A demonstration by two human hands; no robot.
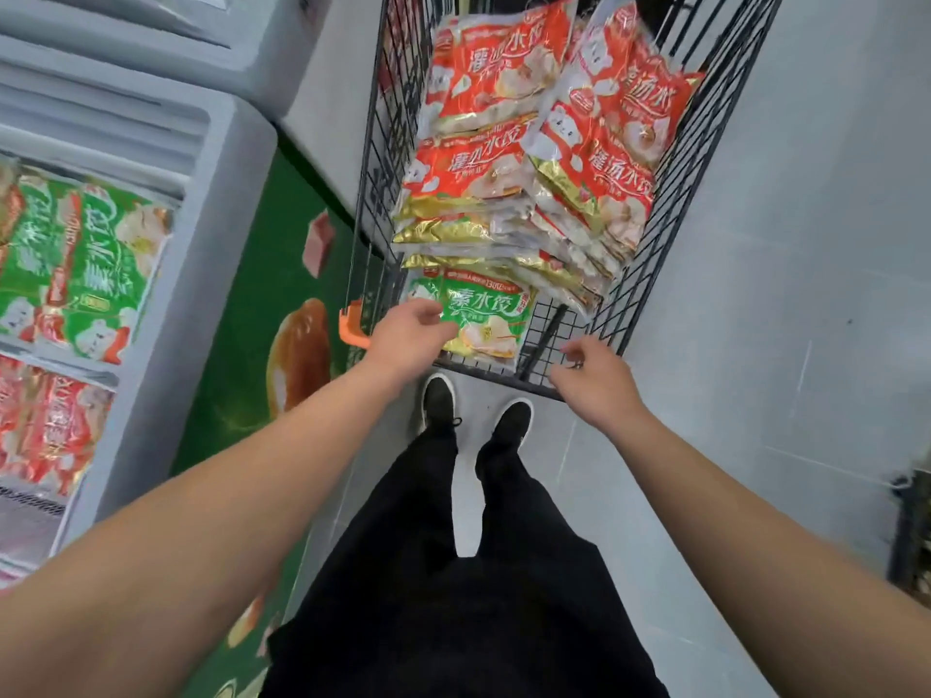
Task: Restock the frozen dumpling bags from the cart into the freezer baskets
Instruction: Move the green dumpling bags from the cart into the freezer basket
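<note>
Cart: many red dumpling bags stacked inside; one green bag at its near end. Freezer baskets, left of cart: partly stocked, green and red. Left hand touching green bag, grip unclear. Right hand just beside cart's near rim, loosely curled, empty. Most restocking apparently remains.

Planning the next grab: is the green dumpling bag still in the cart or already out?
In the cart. The green bag lies flat on the cart floor under the red bags; the left hand touches its edge.
</note>
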